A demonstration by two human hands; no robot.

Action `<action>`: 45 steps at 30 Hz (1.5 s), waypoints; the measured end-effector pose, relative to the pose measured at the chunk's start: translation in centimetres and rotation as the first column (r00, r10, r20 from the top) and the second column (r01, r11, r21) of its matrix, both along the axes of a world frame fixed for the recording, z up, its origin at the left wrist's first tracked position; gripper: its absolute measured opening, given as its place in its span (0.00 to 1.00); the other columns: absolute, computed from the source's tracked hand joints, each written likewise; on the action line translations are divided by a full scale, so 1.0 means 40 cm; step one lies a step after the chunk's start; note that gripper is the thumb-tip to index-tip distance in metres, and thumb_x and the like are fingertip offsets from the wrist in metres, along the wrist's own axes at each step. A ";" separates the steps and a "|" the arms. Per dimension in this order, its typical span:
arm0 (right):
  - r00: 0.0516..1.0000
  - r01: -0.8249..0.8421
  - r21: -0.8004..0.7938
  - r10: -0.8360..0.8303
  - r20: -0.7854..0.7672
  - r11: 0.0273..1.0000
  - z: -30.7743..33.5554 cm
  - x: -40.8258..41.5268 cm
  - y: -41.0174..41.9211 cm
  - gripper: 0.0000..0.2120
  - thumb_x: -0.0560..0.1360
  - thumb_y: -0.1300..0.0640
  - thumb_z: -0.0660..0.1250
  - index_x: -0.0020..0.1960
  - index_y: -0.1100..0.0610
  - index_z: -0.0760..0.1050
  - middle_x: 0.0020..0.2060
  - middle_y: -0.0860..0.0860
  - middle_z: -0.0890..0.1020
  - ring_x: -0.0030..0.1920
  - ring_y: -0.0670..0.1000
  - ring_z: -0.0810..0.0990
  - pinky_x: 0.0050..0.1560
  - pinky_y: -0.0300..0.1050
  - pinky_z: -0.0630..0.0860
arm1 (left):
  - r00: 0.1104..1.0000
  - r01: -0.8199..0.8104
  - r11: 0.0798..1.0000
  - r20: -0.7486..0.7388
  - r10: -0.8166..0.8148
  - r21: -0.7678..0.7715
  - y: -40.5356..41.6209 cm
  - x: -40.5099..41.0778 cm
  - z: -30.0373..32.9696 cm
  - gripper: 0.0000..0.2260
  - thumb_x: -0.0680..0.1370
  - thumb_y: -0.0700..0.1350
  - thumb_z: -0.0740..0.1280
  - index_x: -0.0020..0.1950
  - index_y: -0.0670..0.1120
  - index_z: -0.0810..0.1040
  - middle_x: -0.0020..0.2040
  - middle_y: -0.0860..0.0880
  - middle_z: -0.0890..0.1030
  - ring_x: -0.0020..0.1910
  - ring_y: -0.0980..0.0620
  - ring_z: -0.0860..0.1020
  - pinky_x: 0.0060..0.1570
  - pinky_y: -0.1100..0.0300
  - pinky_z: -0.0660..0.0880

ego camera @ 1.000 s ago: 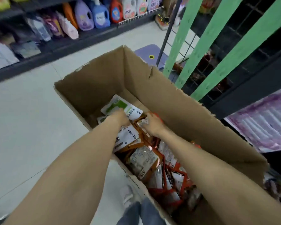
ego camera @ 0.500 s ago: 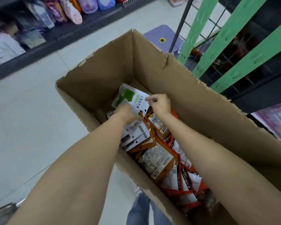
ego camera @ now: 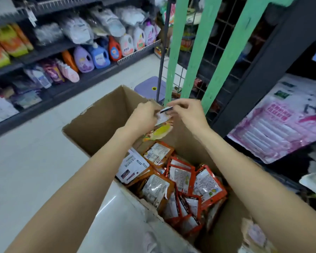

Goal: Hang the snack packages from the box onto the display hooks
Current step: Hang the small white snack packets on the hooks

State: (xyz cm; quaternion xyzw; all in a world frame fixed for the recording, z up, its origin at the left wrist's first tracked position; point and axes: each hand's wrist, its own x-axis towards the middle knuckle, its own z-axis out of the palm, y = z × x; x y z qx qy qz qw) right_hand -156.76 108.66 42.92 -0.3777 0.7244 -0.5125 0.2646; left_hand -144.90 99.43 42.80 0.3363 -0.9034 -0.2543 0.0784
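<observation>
Above box (ego camera: 98, 128) | both hands pinch snack package (ego camera: 161, 127) | hanging lengthwise

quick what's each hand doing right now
Left hand: grips the yellow and white snack packet above the open cardboard box.
Right hand: pinches the same packet's top edge.

Both bare forearms are extended toward the frame's centre. The left hand (ego camera: 144, 115) and right hand (ego camera: 187, 111) are raised close together, fingers curled in a pinch.
</observation>
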 end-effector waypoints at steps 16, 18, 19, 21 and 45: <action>0.858 0.246 -0.378 -0.382 -0.344 0.893 0.422 -0.342 0.582 0.07 0.75 0.58 0.69 0.39 0.49 0.76 0.40 0.57 0.82 0.44 0.61 0.80 0.47 0.57 0.75 | 0.749 0.352 0.932 -0.572 -0.335 -0.087 0.445 -0.402 0.458 0.04 0.76 0.43 0.68 0.48 0.47 0.83 0.38 0.58 0.79 0.38 0.64 0.74 0.38 0.74 0.67; 0.821 0.280 -0.426 -0.445 -0.358 0.860 0.447 -0.373 0.667 0.06 0.75 0.57 0.68 0.41 0.48 0.78 0.40 0.52 0.83 0.43 0.61 0.80 0.46 0.57 0.75 | 0.709 0.425 0.905 -0.609 -0.356 -0.035 0.524 -0.460 0.483 0.04 0.76 0.42 0.68 0.48 0.47 0.83 0.40 0.54 0.79 0.39 0.63 0.75 0.39 0.74 0.68; 0.797 0.300 -0.452 -0.481 -0.366 0.840 0.457 -0.387 0.709 0.06 0.76 0.56 0.68 0.41 0.47 0.79 0.38 0.49 0.83 0.41 0.58 0.80 0.44 0.54 0.75 | 0.693 0.456 0.890 -0.624 -0.361 -0.008 0.563 -0.487 0.494 0.04 0.76 0.42 0.69 0.48 0.47 0.83 0.41 0.53 0.80 0.40 0.62 0.75 0.40 0.73 0.68; 0.736 0.341 -0.492 -0.554 -0.390 0.801 0.472 -0.412 0.786 0.07 0.76 0.56 0.68 0.39 0.48 0.78 0.33 0.49 0.80 0.33 0.49 0.75 0.36 0.46 0.71 | 0.660 0.519 0.853 -0.660 -0.359 0.055 0.640 -0.539 0.517 0.04 0.76 0.42 0.69 0.48 0.45 0.83 0.42 0.52 0.80 0.42 0.62 0.76 0.43 0.74 0.70; 0.406 0.626 -0.630 -0.882 -0.240 0.460 0.553 -0.678 1.357 0.04 0.74 0.57 0.69 0.41 0.55 0.78 0.37 0.48 0.80 0.40 0.49 0.77 0.45 0.46 0.73 | 0.462 0.683 0.731 -0.778 -0.425 0.007 1.261 -0.929 0.621 0.03 0.73 0.44 0.72 0.45 0.45 0.83 0.43 0.54 0.81 0.45 0.62 0.75 0.41 0.82 0.65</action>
